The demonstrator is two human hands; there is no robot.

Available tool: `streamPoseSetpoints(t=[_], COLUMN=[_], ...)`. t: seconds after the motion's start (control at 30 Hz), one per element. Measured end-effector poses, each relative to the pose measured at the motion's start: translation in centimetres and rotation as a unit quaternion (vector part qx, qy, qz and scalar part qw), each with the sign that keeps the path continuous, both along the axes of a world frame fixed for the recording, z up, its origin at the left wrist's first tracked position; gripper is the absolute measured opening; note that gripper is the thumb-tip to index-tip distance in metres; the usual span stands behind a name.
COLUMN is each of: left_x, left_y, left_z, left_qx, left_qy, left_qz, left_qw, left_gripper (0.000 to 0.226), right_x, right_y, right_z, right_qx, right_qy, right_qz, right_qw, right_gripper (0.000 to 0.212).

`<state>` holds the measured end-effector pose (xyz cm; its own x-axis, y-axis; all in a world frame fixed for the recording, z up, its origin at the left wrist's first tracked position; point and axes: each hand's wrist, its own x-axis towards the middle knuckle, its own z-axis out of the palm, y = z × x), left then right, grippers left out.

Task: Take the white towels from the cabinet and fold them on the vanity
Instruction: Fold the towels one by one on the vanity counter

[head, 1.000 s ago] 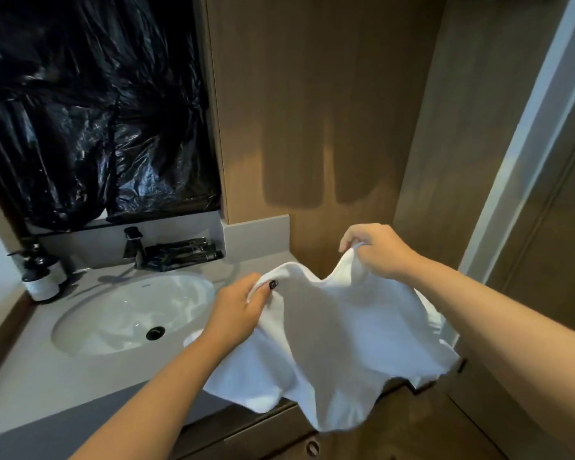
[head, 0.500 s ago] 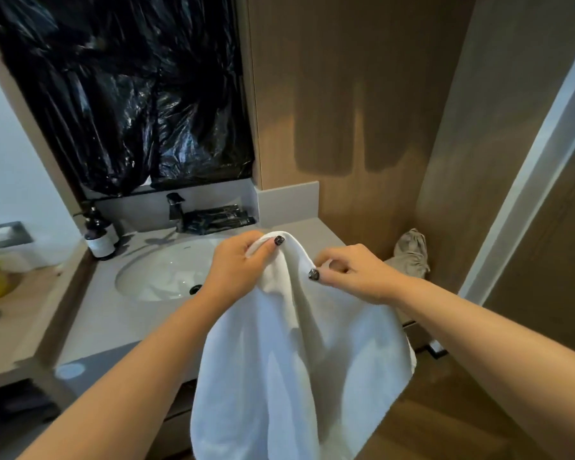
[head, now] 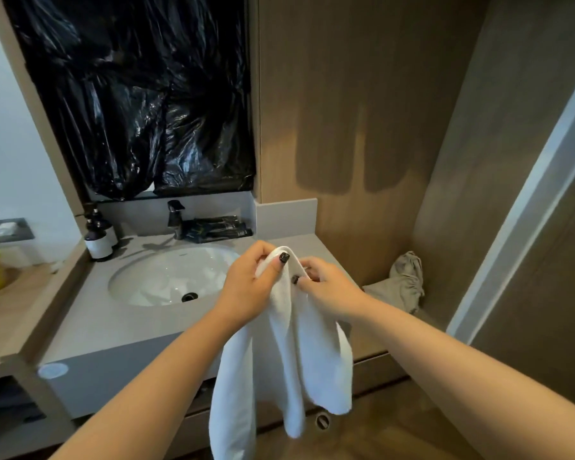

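Here | both hands pinch towel [head: 289, 353] top edge — hanging past vanity [head: 120, 330] front

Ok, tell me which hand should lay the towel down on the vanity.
Left, probably. The left hand holds the white towel by its top edge and hangs nearer the bare vanity top; the right hand sits toward the outer edge.

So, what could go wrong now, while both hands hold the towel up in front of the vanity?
1. The white towel hangs off the vanity, pinched only at its top by the left hand and right hand; a loose pinch may drop it on the floor.
2. Laid too far left, it may sag into the sink.
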<state>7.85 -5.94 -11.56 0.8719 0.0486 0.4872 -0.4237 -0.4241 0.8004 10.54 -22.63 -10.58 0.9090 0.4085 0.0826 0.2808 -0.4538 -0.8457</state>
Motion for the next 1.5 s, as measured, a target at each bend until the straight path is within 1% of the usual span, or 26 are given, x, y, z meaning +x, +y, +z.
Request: streamPoseSetpoints(t=[0.03,0.07,0.13,0.2,0.23,0.3,0.37,0.43,0.5,0.57,0.63,0.73,0.8,0.83,0.87,0.93,0.97,1.0,1.03,1.1,1.13,1.2,1.27,1.3,1.4,1.5], left_x=[0.0,0.1,0.3,0.3,0.4,0.6,1.0,1.2,1.1,0.6,-0.1,-0.6,-0.5,-0.5,-0.5,-0.5,-0.6,-0.7,-0.8,-0.9,-0.9,-0.7,-0.2,-0.1,0.2,0.7], left_y=[-0.2,-0.3,-0.3,-0.3,-0.2,0.3,1.1,2.0,2.7,3.2,3.4,2.7,1.4,0.5,-0.4,-2.4,-3.5,-4.5,-5.5,-6.9,-7.4,-7.4,-6.7,-6.2,-4.6,-3.1], left_z=[0.3,0.6,1.0,1.1,1.0,0.3,-1.0,-2.8,-5.1,-7.4,-9.0,-9.1,-8.1,-7.3,-6.3,-4.4,-3.5,-2.8,-2.2,-1.3,-1.0,-0.6,-0.6,-0.7,-1.4,-2.6], left_qx=[-0.002,-0.004,-0.014,-0.028,-0.023,0.024,0.081,0.117,0.150,0.160,0.138,0.109,0.092,0.079,0.067,0.061,0.065,0.069,0.074,0.081,0.080,0.074,0.074,0.081,0.133,0.190], left_qy=[-0.003,-0.007,-0.015,-0.018,-0.017,-0.007,0.022,0.065,0.118,0.169,0.198,0.203,0.173,0.152,0.133,0.103,0.084,0.063,0.044,0.019,0.012,0.004,0.003,0.008,0.033,0.058], left_qz=[-0.003,-0.006,-0.008,-0.009,-0.008,0.001,0.022,0.048,0.057,0.047,0.042,0.051,0.047,0.040,0.025,-0.017,-0.043,-0.068,-0.090,-0.116,-0.119,-0.111,-0.102,-0.102,-0.102,-0.062], left_qw=[1.000,1.000,1.000,0.999,1.000,1.000,0.996,0.990,0.980,0.971,0.970,0.972,0.980,0.984,0.989,0.993,0.993,0.993,0.992,0.990,0.990,0.991,0.992,0.992,0.985,0.978], left_gripper=[0.018,0.019,0.019,0.021,0.020,0.019,0.023,0.027,0.022,0.018,0.020,0.023,0.025,0.023,0.020,0.013,0.014,0.018,0.023,0.024,0.020,0.016,0.025,0.027,0.017,0.019], right_x=[-0.2,-0.4,-0.3,0.1,0.4,1.0,1.4,1.7,2.1,2.5,2.6,2.2,1.6,1.2,0.7,0.1,-0.3,-0.6,-0.9,-1.0,-1.1,-1.4,-1.8,-1.8,-1.2,0.0], right_y=[0.0,0.1,0.2,0.3,0.2,0.0,-0.6,-1.7,-3.5,-6.0,-8.5,-11.2,-12.2,-12.5,-12.6,-12.7,-12.5,-12.0,-11.6,-11.1,-11.0,-10.7,-10.3,-10.1,-9.8,-9.9], right_z=[0.0,0.2,0.7,1.5,2.0,2.9,3.6,4.0,4.4,4.7,5.0,5.2,5.4,5.4,5.3,4.5,4.1,3.6,3.1,2.3,1.9,1.1,0.2,-0.1,0.1,1.3], right_qx=[0.000,0.003,0.006,0.027,0.038,0.037,0.015,0.009,0.019,0.019,0.006,-0.040,-0.059,-0.072,-0.106,-0.206,-0.243,-0.256,-0.255,-0.242,-0.238,-0.245,-0.255,-0.251,-0.216,-0.194], right_qy=[-0.007,-0.019,-0.045,-0.054,-0.059,-0.089,-0.132,-0.153,-0.158,-0.164,-0.171,-0.183,-0.178,-0.154,-0.126,-0.093,-0.092,-0.095,-0.095,-0.077,-0.057,-0.036,-0.057,-0.068,-0.075,-0.072], right_qz=[0.008,0.006,-0.028,-0.069,-0.083,-0.105,-0.117,-0.121,-0.140,-0.178,-0.204,-0.225,-0.199,-0.167,-0.128,-0.050,-0.025,-0.004,0.015,0.046,0.055,0.074,0.084,0.075,0.009,-0.048], right_qw=[1.000,1.000,0.999,0.996,0.994,0.990,0.984,0.981,0.977,0.970,0.964,0.956,0.962,0.971,0.978,0.973,0.965,0.962,0.962,0.966,0.968,0.966,0.962,0.963,0.973,0.977], right_gripper=[0.015,0.018,0.031,0.036,0.036,0.035,0.039,0.041,0.041,0.041,0.038,0.031,0.018,0.005,0.013,0.052,0.066,0.074,0.078,0.075,0.068,0.049,0.026,0.019,0.017,0.020])
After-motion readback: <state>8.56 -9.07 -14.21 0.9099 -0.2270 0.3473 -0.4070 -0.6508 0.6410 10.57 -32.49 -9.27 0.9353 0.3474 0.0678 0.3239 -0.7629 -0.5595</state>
